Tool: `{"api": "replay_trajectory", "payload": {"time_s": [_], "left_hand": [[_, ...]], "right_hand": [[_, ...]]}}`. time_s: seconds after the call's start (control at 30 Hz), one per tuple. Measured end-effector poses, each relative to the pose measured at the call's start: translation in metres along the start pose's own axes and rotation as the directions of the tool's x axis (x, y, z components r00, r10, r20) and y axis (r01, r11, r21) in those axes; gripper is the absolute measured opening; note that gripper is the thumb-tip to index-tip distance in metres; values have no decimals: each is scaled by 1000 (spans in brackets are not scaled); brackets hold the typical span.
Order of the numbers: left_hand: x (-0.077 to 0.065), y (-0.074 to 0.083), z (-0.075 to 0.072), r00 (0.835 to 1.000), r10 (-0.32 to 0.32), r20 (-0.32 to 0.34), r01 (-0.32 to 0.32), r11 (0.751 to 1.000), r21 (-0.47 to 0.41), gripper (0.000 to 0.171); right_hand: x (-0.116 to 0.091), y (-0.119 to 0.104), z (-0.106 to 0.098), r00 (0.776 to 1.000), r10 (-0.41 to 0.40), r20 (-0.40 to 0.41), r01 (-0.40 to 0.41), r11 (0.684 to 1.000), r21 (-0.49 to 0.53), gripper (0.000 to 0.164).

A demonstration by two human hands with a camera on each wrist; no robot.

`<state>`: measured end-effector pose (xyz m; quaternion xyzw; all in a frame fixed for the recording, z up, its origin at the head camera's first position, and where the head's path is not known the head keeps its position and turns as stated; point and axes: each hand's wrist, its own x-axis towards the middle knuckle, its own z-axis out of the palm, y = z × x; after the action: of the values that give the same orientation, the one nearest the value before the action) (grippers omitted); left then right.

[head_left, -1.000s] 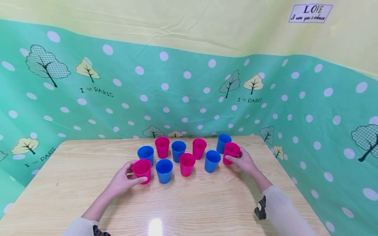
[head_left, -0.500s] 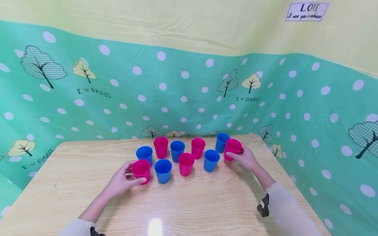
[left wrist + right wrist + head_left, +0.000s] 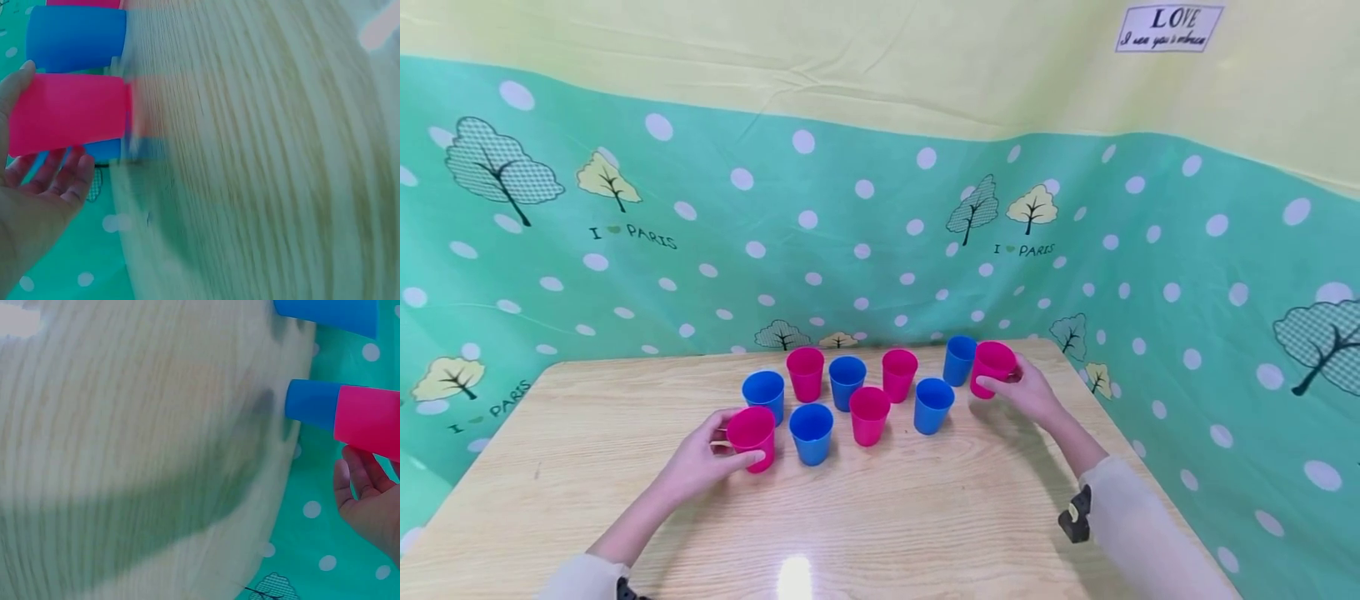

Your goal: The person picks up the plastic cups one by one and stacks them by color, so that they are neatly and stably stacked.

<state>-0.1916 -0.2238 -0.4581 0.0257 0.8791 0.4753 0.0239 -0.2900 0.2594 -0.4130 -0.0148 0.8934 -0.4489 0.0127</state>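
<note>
At the left end of the cup group, my left hand grips a pink cup, thumb on the near side and fingers around its left. The left wrist view shows this pink cup side-on, mouth toward the palm, with a blue cup beyond it. On the far right, my right hand holds another pink cup, raised off the table beside a blue cup. The right wrist view has the raised pink cup overlapping the blue cup, fingers along its side.
Between the hands stand several upright cups, among them a blue cup, a pink cup and a blue cup. They share a wooden table. A green dotted cloth hangs behind it and along the right side.
My right hand has lifted its pink cup upward and slightly right, away from the table. The left hand keeps its grip, its pink cup shifting barely leftward. The head view has drifted a little.
</note>
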Motion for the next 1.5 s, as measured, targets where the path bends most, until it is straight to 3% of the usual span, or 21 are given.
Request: {"api": "replay_trajectory", "payload": {"time_s": [0.2, 0.4, 0.73, 1.2, 1.5], "left_hand": [[-6, 2, -8, 1000, 24, 4, -24, 1000, 16, 72], [-12, 4, -15, 1000, 4, 15, -4, 999, 44, 76], [-23, 6, -25, 999, 16, 31, -17, 999, 30, 76], [-35, 4, -33, 995, 83, 46, -84, 996, 27, 75], [-37, 0, -33, 995, 59, 74, -61, 998, 20, 76]], "right_hand": [[0, -12, -6, 1000, -19, -4, 19, 1000, -8, 77], [-1, -23, -10, 999, -37, -2, 37, 999, 6, 75], [-4, -41, -12, 997, -73, 13, 73, 997, 22, 72], [-10, -77, -3, 987, -147, 66, 141, 986, 91, 79], [-17, -103, 10, 970, -211, 123, 199, 975, 103, 71]]}}
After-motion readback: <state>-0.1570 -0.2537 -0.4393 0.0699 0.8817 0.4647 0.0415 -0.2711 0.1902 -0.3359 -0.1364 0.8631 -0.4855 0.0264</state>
